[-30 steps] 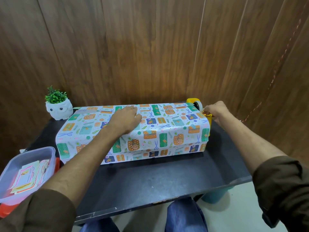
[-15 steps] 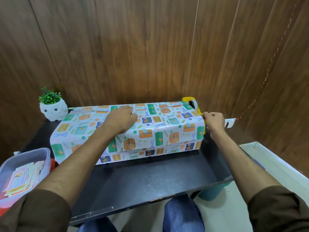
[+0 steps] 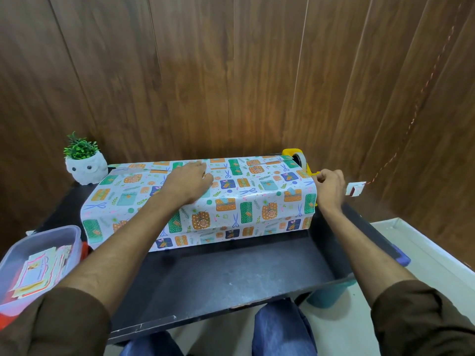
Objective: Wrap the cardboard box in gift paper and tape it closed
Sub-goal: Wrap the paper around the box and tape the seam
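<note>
- Two forearms reached up from the bottom of the frame over a dark table (image 3: 231,278). Its near right corner hid most of a teal bin (image 3: 326,296) below.
- At lower left a plastic tub (image 3: 74,240) of paper cards (image 3: 38,268) was cut off by the frame edge, so I could not tell how full it was. Something red showed beneath it, but what it was stayed unclear.
- Across the middle of the frame lay the cardboard box, wholly hidden under gift paper (image 3: 252,201). The sheet draped over its top and front, and the lower edge lay loose on the table.
- The left hand (image 3: 189,185) lay flat, fingers straight, on the top centre of the paper. I took it to be pinning the overlap so the seam would not spring open before the tape came. The seam itself ran along the far top edge and was hard to follow.
- The right hand (image 3: 330,186), at the box's right end, had its fingers curled tight in a pinch against the yellow arm of the tape dispenser (image 3: 295,155). The dispenser stood just behind the box's far right corner, handy to reach. I could not make out any clear tape between the fingertips.
- Farther right a small white tag (image 3: 356,188) hung on a red-and-white string (image 3: 411,119).
- At far left an owl planter (image 3: 86,167) stood before the wood-panelled wall (image 3: 231,73).
</note>
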